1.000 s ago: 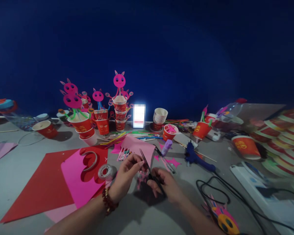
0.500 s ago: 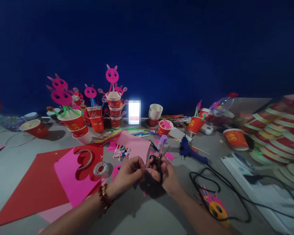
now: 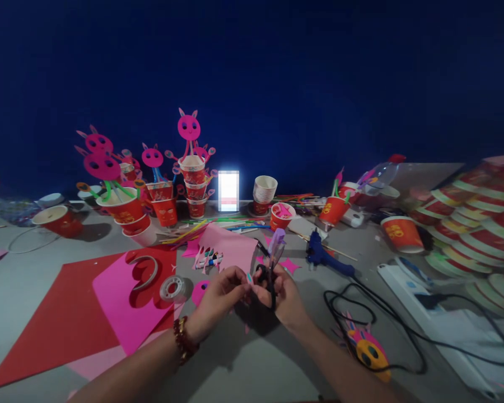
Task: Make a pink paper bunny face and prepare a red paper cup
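Found the small piece [image 3: 249,278], pale pink with a teal centre, just below mid-frame, between the fingertips of both hands. Saw it pinched on its left by the left hand [image 3: 223,291] and met on its right by the thumb and finger of the right hand [image 3: 288,298]. Judged neither hand clearly nearer. Read its long axis as short and steep, leaning slightly left at the top; could not make out its lower end, hidden by fingers.

Noted black-handled scissors [image 3: 272,285] in the right hand, held on the fingers, just right of the small piece and apart from it. Traced their long axis roughly up the frame, with handles low and tips toward the purple glue stick [image 3: 277,240]; read the blades as running beside the piece rather than across it. Could not tell how far the blades were parted.

Marked a pink round cutout [image 3: 200,291] just left of the left hand, with the tape roll [image 3: 172,288] farther left. Placed the light pink sheet [image 3: 235,249] above the hands, on the desk [image 3: 235,375], and the blue glue gun [image 3: 325,257] right of the scissors, well apart.
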The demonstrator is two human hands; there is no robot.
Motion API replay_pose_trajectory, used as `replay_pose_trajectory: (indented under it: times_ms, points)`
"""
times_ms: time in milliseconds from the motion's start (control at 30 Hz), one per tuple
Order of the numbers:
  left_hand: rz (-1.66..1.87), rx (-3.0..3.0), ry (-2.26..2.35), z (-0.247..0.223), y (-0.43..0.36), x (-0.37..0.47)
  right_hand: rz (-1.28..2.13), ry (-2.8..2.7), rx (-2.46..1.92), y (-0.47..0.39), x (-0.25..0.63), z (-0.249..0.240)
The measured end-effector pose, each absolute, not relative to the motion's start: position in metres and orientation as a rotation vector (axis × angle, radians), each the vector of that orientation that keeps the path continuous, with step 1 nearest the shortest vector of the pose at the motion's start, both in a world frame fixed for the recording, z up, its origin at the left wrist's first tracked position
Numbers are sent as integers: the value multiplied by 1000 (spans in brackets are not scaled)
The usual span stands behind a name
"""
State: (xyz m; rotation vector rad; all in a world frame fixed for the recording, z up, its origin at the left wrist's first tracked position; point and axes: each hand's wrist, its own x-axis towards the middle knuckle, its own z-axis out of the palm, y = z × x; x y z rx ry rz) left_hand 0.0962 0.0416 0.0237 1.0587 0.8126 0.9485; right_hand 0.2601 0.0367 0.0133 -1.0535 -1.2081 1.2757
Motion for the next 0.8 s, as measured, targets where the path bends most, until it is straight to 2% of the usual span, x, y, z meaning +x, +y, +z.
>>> replay_pose_trajectory:
  times_ms: [500, 800]
  points:
    - [1266, 833, 825, 28, 45, 96, 1484, -1209, -1139, 29, 251, 12]
    - [1340, 783, 850, 31, 42, 98, 1584, -1289, -1169, 24, 245, 15]
